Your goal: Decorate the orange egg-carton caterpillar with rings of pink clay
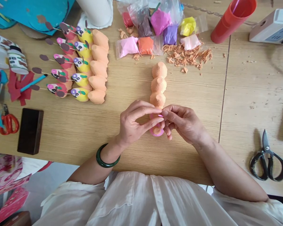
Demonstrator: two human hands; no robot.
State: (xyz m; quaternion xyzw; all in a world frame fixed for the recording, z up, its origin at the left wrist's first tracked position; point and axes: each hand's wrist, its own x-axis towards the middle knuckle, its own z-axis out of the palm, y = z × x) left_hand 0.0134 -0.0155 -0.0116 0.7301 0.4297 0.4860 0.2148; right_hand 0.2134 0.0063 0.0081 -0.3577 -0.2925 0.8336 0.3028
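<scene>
My left hand [140,121] and my right hand [182,122] meet over the near end of a column of orange, rounded pieces [158,85]. Between my left thumb and fingertips is a small bit of bright pink clay [160,115]. The thumb and forefinger of my right hand are pinched together at that same bit. Beneath them, partly hidden by the fingers, lies a pink-coated piece [156,131] with an orange spot at its middle. A green bangle [108,156] circles my left wrist.
Painted pieces [81,78] on the left have sticks with brown ovals, beside orange pieces [99,66]. Bagged clay [146,45], orange crumbs [187,56] and a red cup [233,20] lie beyond my hands. A phone [30,131], red scissors [8,124] and black scissors [267,160] flank them.
</scene>
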